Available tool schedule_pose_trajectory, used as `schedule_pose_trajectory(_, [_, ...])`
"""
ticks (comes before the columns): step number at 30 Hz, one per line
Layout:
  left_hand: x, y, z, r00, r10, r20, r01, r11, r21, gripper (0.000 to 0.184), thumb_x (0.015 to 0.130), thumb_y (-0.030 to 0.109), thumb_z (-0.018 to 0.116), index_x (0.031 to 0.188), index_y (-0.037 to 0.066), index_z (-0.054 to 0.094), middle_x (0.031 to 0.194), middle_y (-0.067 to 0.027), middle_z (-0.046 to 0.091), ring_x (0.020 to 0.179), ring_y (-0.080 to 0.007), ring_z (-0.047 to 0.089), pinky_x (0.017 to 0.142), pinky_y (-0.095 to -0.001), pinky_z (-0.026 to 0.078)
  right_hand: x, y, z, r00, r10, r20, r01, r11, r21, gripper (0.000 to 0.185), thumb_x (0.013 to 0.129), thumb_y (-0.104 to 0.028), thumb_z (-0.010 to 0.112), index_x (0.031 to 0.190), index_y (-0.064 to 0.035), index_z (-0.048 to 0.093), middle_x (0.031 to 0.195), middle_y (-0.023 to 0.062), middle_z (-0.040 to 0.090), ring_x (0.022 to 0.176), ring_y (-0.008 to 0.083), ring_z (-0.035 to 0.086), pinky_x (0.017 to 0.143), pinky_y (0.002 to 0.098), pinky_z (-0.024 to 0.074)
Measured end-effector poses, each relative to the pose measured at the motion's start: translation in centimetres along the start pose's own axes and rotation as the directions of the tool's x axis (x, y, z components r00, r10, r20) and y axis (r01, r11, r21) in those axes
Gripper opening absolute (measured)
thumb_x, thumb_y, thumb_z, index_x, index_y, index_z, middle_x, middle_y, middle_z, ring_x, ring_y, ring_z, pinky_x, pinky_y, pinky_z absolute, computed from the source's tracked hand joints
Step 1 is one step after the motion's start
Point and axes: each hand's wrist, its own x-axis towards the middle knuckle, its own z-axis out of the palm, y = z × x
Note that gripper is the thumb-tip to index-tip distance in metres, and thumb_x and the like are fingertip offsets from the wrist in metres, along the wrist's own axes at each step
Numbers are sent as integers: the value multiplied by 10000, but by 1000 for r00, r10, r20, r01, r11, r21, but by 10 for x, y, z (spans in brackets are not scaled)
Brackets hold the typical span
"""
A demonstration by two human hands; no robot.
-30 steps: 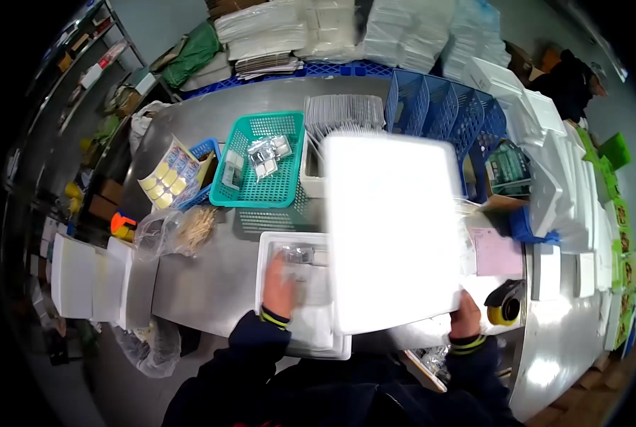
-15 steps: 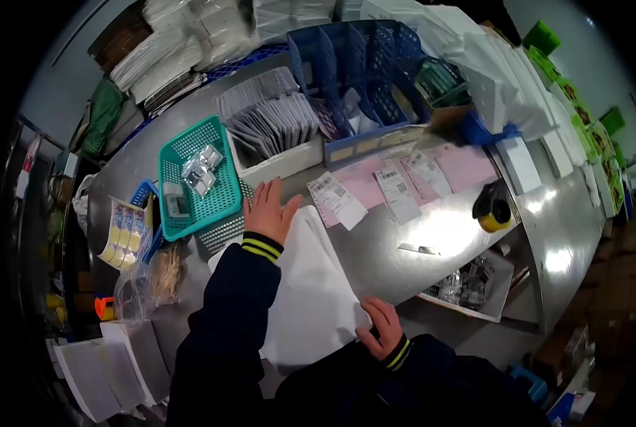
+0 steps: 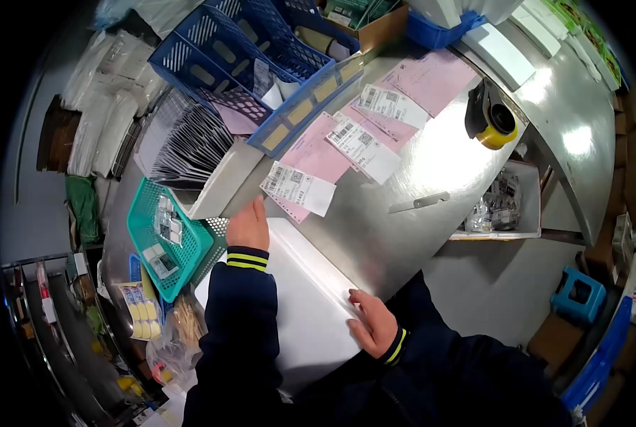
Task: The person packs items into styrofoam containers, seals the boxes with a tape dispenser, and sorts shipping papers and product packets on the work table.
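A flat white panel or box [image 3: 307,306] with a raised edge lies in front of me, partly over the table's near edge. My left hand [image 3: 249,228] rests at its far end with the fingers stretched out, close to the white bin of envelopes [image 3: 222,178]. My right hand [image 3: 373,324] touches its right edge near the close corner, thumb and fingers apart. Beyond the panel, white printed labels [image 3: 298,188] lie on pink sheets [image 3: 442,82]. A metal blade [image 3: 419,203] lies on the tabletop to the right.
At left stands a green basket [image 3: 203,245] with small clear packs. A blue divided organizer [image 3: 289,117] stands at the back. A tape dispenser [image 3: 494,117] sits at right, above an open drawer [image 3: 506,234] of small packets. A blue stool [image 3: 578,293] is on the floor.
The view has turned and come closer to the table. My left hand's fingers, spread before, now lie closer together at the panel's far end. My right hand stays at the right edge.
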Motion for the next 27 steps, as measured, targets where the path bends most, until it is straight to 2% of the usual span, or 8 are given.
schedule_pose_trajectory(10, [-1, 17, -10, 932, -348, 103, 356, 932, -64, 312, 894, 238, 388, 1133, 81, 515, 760, -105, 645, 729, -313, 598, 626, -357, 467, 11, 18, 3, 998, -18, 66, 16, 999, 33, 393, 705, -72, 577, 1077, 41, 523, 1088, 196, 511, 938, 326, 502, 797, 365, 414])
schedule_pose_trajectory(12, [-5, -3, 4, 982, -148, -119, 152, 988, 28, 386, 843, 227, 472, 1224, 171, 441, 715, -130, 624, 623, -328, 582, 571, -414, 458, 13, 19, 7, 998, -56, 12, 56, 998, 8, 398, 702, -72, 578, 1079, 43, 525, 1065, 194, 515, 897, 327, 516, 757, 359, 432])
schedule_pose_trajectory(14, [-13, -2, 0, 951, -278, -131, 270, 960, -79, 578, 699, 72, 562, 1253, 139, 407, 659, -83, 618, 583, -294, 579, 551, -380, 459, 12, 22, 7, 992, -124, -3, 124, 992, 22, 371, 743, -99, 577, 1088, 30, 525, 1051, 187, 525, 905, 321, 517, 783, 362, 427])
schedule_pose_trajectory(17, [-18, -14, 14, 930, -298, -217, 240, 936, -259, 366, 869, 117, 401, 1234, 145, 415, 626, -90, 610, 608, -275, 599, 579, -373, 464, 22, 37, -29, 950, -16, 310, -53, 975, 215, 342, 791, -144, 589, 1102, -15, 527, 1022, 150, 550, 920, 296, 527, 818, 364, 419])
schedule_pose_trajectory(20, [-14, 3, -6, 901, -396, -177, 379, 917, -123, 329, 895, 222, 393, 1220, 175, 411, 655, -116, 616, 630, -323, 591, 590, -438, 445, 76, 76, -116, 992, -123, 36, 127, 909, -397, 390, 738, -179, 645, 1053, 16, 526, 975, 175, 557, 878, 325, 538, 777, 379, 434])
schedule_pose_trajectory(24, [-14, 0, -4, 894, -387, -224, 393, 919, -22, 322, 889, 221, 409, 1207, 175, 413, 702, -150, 617, 649, -353, 583, 587, -438, 444, 175, 142, -241, 834, -382, -397, -135, 557, -819, 554, 665, -247, 713, 1050, 83, 491, 922, 235, 562, 846, 363, 543, 752, 417, 435])
schedule_pose_trajectory(26, [-12, -6, -2, 881, -422, -216, 426, 904, -29, 317, 883, 213, 424, 1197, 171, 420, 729, -164, 617, 660, -362, 580, 587, -440, 444, 202, 174, -265, 864, -242, -442, -315, 425, -849, 592, 638, -327, 724, 1012, 75, 504, 912, 241, 572, 844, 357, 563, 759, 413, 440])
schedule_pose_trajectory(27, [-12, -16, 9, 881, -410, -237, 380, 910, -165, 312, 875, 204, 444, 1185, 171, 430, 751, -174, 613, 671, -365, 577, 588, -445, 440, 221, 170, -271, 881, 38, -471, -453, 355, -818, 585, 632, -365, 715, 984, 58, 516, 906, 239, 578, 841, 355, 573, 760, 407, 446])
